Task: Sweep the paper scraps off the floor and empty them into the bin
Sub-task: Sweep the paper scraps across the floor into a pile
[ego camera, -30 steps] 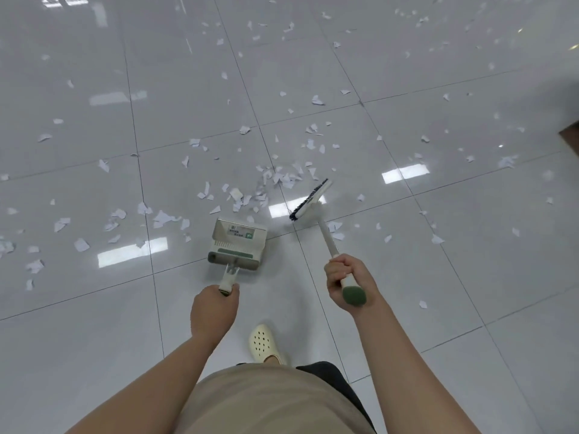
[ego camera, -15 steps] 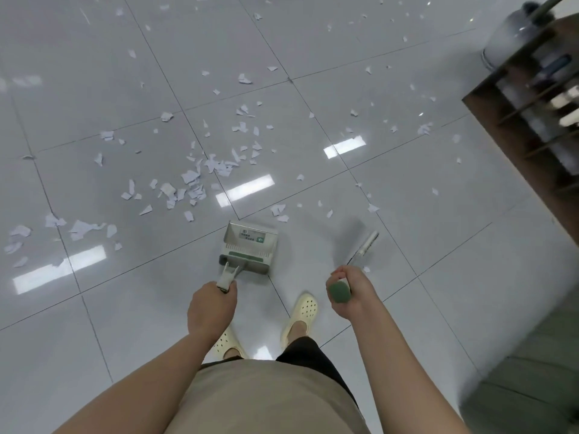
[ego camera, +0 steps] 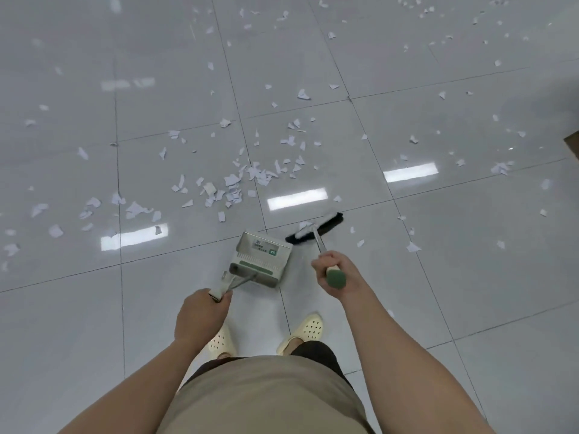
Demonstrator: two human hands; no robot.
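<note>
White paper scraps litter the glossy tiled floor, thickest just beyond the dustpan. Left hand grips the dustpan's handle; right hand grips the broom, its head beside the pan's right.

The dustpan label's print is too small to read. The left hand hides the dustpan handle's end. A brown object is cut off at the right edge.
</note>
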